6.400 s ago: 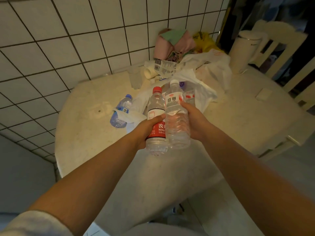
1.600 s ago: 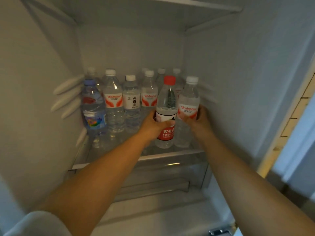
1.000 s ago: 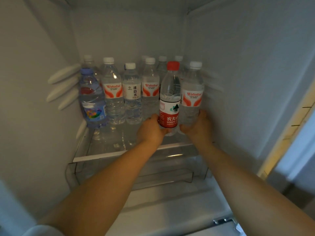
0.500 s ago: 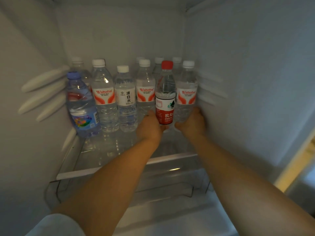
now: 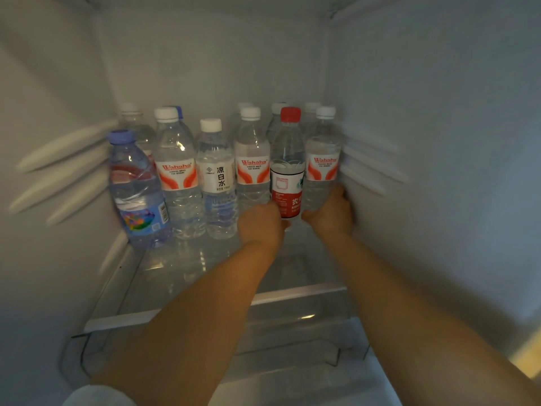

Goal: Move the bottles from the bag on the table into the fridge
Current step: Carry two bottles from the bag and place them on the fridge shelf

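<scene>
Both my arms reach into the open fridge. My left hand grips the lower part of the red-capped bottle with the red label, which stands upright on the glass shelf. My right hand grips the bottom of a white-capped Wahaha bottle standing just right of it, close to the fridge's right wall. The two bottles stand side by side, level with the front row of the other bottles. Their bases are hidden behind my hands.
Several more water bottles fill the shelf: a blue-capped one at the front left, two Wahaha bottles and a white-labelled one, with more behind. The shelf's front half is bare glass. A clear drawer sits below.
Both hands have pushed the two bottles a little deeper along the shelf, and they now stand in line with the front row. The camera has moved closer to the shelf.
</scene>
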